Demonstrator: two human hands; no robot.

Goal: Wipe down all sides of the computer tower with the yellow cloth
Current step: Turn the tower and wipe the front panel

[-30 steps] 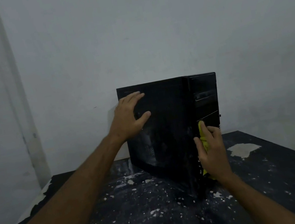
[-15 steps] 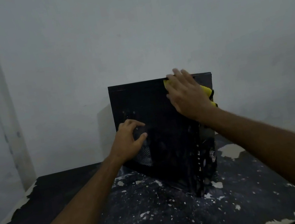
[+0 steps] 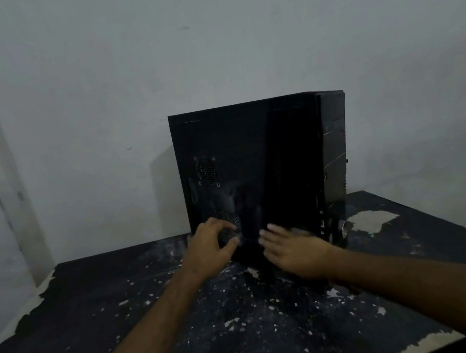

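Note:
The black computer tower (image 3: 253, 157) stands upright on the table, its wide side panel facing me and its front panel (image 3: 335, 153) turned to the right. My left hand (image 3: 211, 246) rests low on the side panel by the bottom vent, fingers bent against it. My right hand (image 3: 295, 250) is blurred and lies flat with straight fingers on the lower part of the same panel, close to the left hand. The yellow cloth does not show plainly; only a pale smear appears at the right hand's far edge.
The table (image 3: 93, 307) is dark with chipped, flaking paint and pale patches; its left and front right edges are in view. A bare grey wall (image 3: 203, 42) stands right behind the tower, with a pillar at the left.
My right hand swept from the tower's top edge down the side panel to its bottom. My left hand slid lower too, and the cloth went out of sight.

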